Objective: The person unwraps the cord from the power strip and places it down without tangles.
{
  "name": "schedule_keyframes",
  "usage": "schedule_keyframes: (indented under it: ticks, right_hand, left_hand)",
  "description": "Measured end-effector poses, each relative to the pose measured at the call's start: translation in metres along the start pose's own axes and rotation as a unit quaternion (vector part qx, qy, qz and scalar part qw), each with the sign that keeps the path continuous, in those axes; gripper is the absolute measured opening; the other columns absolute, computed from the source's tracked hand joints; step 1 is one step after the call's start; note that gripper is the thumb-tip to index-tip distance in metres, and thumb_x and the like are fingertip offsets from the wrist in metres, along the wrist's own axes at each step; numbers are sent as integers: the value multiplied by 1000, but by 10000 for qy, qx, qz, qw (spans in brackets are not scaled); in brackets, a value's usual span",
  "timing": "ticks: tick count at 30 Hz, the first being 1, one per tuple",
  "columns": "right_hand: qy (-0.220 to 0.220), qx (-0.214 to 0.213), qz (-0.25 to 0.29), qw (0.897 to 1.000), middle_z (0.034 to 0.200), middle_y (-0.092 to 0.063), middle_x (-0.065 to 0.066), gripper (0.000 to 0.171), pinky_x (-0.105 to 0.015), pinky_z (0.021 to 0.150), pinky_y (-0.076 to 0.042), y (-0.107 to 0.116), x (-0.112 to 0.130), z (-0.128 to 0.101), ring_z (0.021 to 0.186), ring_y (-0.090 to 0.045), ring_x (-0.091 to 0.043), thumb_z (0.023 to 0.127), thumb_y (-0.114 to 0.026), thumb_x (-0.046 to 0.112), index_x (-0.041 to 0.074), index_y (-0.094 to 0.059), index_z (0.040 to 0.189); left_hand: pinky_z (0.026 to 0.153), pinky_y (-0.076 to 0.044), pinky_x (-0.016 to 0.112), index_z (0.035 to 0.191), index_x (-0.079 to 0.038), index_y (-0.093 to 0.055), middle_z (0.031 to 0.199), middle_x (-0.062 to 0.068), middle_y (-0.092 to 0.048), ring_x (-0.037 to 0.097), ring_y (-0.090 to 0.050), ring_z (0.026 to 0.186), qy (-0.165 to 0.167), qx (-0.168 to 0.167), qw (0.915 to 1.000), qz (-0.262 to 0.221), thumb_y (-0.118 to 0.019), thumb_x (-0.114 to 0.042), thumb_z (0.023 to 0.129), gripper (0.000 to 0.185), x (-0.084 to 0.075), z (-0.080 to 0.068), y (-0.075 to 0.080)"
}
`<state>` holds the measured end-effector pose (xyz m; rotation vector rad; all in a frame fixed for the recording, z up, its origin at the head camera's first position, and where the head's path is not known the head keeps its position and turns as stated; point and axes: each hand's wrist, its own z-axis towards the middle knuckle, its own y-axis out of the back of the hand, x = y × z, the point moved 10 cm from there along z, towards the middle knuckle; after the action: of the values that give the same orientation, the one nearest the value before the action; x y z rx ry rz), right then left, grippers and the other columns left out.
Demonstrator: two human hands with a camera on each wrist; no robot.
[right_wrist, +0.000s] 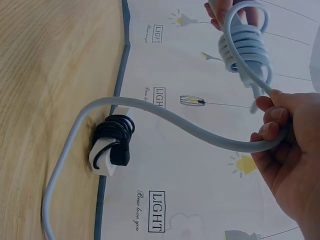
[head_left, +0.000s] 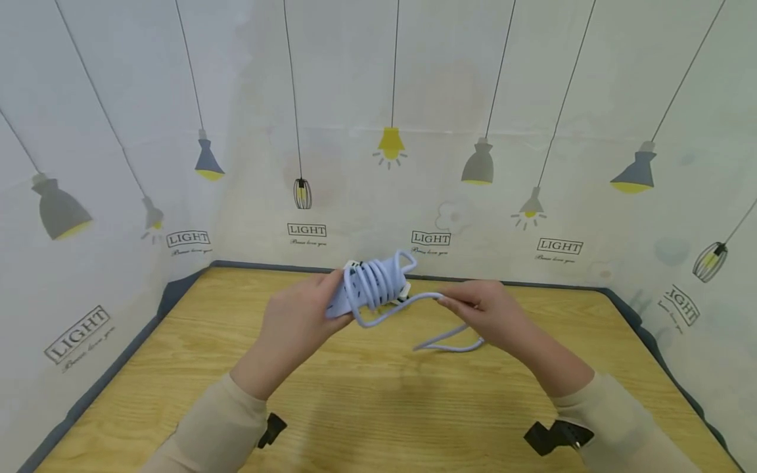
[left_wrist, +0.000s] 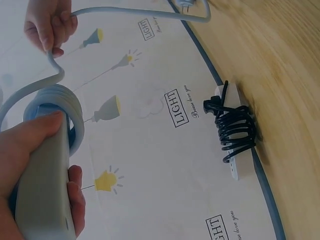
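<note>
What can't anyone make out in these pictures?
Head view: the white power strip, mostly hidden by the held blue strip.
Head view: much of that strip, covered by its coiled cord.
Left wrist view: the plug, cut by the top edge.
Right wrist view: the cord's end, beyond the bottom edge.

Head view from above, facing forward and down across the surface (head_left: 367,407), wrist views closer, turned sideways, all sharing the pale cord (right_wrist: 175,118) and wall (left_wrist: 145,160)
</note>
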<state>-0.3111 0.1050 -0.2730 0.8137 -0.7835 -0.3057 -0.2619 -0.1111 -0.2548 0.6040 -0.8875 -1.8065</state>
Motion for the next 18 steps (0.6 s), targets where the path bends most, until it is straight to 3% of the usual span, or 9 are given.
schedule_keyframes:
  ticks: [8, 13, 18]
  right_hand:
    - [262, -367, 7, 9990, 86, -71, 2, 14, -28, 59, -48, 17, 4, -5, 68, -56, -8, 92, -66, 5, 7, -77, 101]
    - [338, -740, 56, 9967, 93, -73, -4, 15, -28, 62, -50, 32, 4, -7, 74, -61, -9, 92, -66, 3, 4, -76, 103]
    - [-115, -1016, 230, 9945, 72, -64, 0, 18, -27, 55, -44, 49, -7, -9, 60, -51, -12, 95, -63, 8, 2, -74, 108]
  left_hand:
    - [42, -39, 31, 112, -14, -62, 80, 1, -64, 14, -54, 54, -42, 54, 10000, -23, -84, -44, 72, 55, 3, -4, -13]
    - [44, -42, 32, 113, -13, -61, 81, 1, -64, 14, -57, 58, -104, 185, 9998, -58, -85, -42, 71, 57, 1, -7, -18]
    - [43, -40, 30, 114, -13, -61, 80, 0, -62, 12, -53, 56, -275, 223, 9994, -22, -86, -40, 71, 57, -2, -9, -19]
